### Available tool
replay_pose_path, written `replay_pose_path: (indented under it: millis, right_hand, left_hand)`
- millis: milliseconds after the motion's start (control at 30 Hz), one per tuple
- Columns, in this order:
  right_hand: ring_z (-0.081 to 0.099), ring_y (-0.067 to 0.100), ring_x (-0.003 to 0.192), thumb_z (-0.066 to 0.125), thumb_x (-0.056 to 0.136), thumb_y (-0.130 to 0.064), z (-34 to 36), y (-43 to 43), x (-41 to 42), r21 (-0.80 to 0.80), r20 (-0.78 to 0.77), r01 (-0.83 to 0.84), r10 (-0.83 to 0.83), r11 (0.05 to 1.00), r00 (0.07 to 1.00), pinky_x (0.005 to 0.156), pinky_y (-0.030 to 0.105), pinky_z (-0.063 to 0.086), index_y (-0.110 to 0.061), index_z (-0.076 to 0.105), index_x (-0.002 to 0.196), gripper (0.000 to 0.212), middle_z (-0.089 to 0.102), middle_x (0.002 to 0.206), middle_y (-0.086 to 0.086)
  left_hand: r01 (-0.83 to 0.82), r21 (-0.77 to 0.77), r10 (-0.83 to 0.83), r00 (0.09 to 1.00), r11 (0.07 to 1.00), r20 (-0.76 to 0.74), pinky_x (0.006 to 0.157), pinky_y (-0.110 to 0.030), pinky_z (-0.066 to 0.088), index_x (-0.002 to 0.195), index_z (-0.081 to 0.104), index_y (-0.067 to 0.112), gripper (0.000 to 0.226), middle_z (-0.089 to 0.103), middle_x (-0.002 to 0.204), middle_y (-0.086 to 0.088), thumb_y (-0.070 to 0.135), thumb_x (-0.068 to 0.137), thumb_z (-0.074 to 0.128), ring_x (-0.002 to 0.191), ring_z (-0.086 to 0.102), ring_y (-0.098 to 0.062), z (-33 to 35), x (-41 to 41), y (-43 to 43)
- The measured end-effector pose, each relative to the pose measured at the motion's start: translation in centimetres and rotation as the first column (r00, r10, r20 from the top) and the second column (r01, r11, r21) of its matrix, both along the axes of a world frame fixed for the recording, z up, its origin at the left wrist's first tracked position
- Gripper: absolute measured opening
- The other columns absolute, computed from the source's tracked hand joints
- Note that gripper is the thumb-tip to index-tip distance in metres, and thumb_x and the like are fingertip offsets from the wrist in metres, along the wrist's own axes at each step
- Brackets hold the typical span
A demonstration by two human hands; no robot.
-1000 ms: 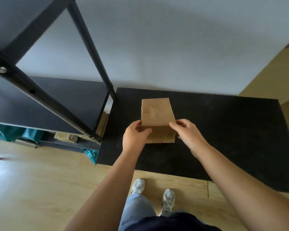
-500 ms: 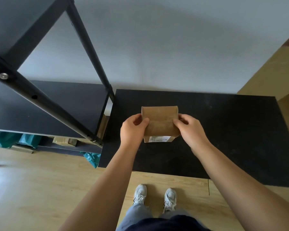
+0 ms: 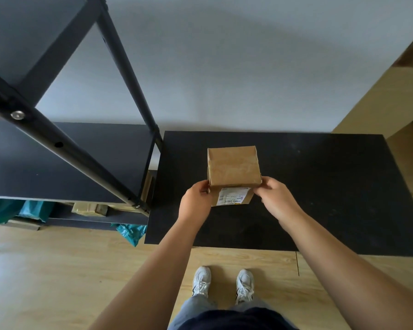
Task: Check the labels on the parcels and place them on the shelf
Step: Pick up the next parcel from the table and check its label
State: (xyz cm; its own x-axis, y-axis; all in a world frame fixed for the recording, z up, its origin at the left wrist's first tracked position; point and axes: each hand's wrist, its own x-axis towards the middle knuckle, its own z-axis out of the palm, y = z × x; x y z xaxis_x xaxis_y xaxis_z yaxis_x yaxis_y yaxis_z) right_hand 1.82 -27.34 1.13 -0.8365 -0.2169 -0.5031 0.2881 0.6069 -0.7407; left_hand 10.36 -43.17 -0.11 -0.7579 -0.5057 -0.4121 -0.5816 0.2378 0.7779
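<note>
Head view: 1 parcel [image 3: 233, 168] with 1 label [image 3: 233, 199], gripped by left hand [image 3: 196, 203] and right hand [image 3: 275, 198].

Soft, even daylight fills the scene, brightest at nine o'clock where the wooden floor [image 3: 29, 265] glares pale. Faint shadows spread on the grey wall [image 3: 224, 67] toward twelve o'clock. Wide-angle distortion bends the black shelf frame [image 3: 119, 67] at the edges. The label [image 3: 233, 196] print is too small to read
</note>
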Motion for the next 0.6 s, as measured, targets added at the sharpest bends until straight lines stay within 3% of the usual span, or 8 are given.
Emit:
replay_pose_path:
  millis: [67,133,233,300,467,600]
  right_hand:
    - [0.051,0.01,0.097,0.052,0.099,-0.025,-0.07,-0.28,0.2,0.014,-0.008,-0.014,0.014,1.0,1.0,0.072,0.025,0.039,-0.02,0.056,0.135,0.036,0.064,0.124,0.001]
    - [0.052,0.01,0.096,0.054,0.099,-0.027,-0.13,-0.32,0.23,0.021,-0.023,-0.014,0.014,1.0,1.0,0.072,0.025,0.039,-0.019,0.058,0.133,0.035,0.066,0.123,0.001]
    - [0.053,0.01,0.095,0.054,0.099,-0.027,0.02,-0.22,0.2,0.037,-0.048,-0.007,0.008,0.999,0.999,0.071,0.025,0.039,-0.018,0.062,0.128,0.032,0.067,0.12,0.001]
    - [0.055,0.01,0.094,0.054,0.098,-0.028,0.21,-0.18,0.13,0.039,-0.08,0.003,0.0,0.999,0.997,0.072,0.025,0.042,-0.018,0.064,0.126,0.031,0.068,0.117,0.001]
    - [0.061,0.017,0.107,0.055,0.098,-0.028,0.54,-0.34,0.1,0.008,-0.067,-0.013,0.014,1.0,0.998,0.086,0.033,0.052,-0.017,0.059,0.133,0.036,0.066,0.122,0.002]
    - [0.061,0.018,0.111,0.057,0.097,-0.024,0.3,-0.84,0.18,0.016,-0.033,-0.077,0.078,0.997,0.996,0.08,0.027,0.047,-0.018,0.056,0.136,0.039,0.064,0.127,0.001]
  left_hand:
    - [0.023,-0.024,-0.022,1.0,0.999,0.019,0.07,-0.032,0.058,0.112,0.069,0.022,0.022,0.075,0.097,0.003,0.031,0.096,0.057,0.08,0.065,-0.008,-0.02,-0.09,0.13]
    - [0.02,-0.044,-0.018,0.999,0.999,0.029,0.071,-0.038,0.06,0.106,0.07,0.02,0.022,0.07,0.084,0.006,0.033,0.097,0.055,0.074,0.063,-0.01,0.19,-0.27,0.18]
    - [0.01,-0.064,-0.007,0.999,0.998,0.037,0.058,-0.029,0.051,0.105,0.07,0.018,0.024,0.065,0.077,0.008,0.032,0.098,0.052,0.066,0.059,-0.01,0.39,-0.58,0.1]
    - [-0.006,-0.072,0.008,1.0,0.997,0.029,0.056,-0.023,0.045,0.11,0.071,0.019,0.024,0.064,0.077,0.011,0.031,0.099,0.052,0.067,0.058,-0.007,0.42,-0.69,0.0]
    - [-0.035,-0.09,0.037,0.999,0.995,0.024,0.061,-0.019,0.047,0.124,0.067,0.017,0.031,0.065,0.09,0.009,0.029,0.099,0.055,0.073,0.059,-0.004,-0.02,-0.77,-0.58]
    - [-0.026,-0.072,0.029,0.998,0.997,0.047,0.061,-0.021,0.05,0.118,0.07,0.017,0.025,0.071,0.097,0.003,0.024,0.099,0.055,0.076,0.063,-0.008,-0.49,-0.82,-0.78]
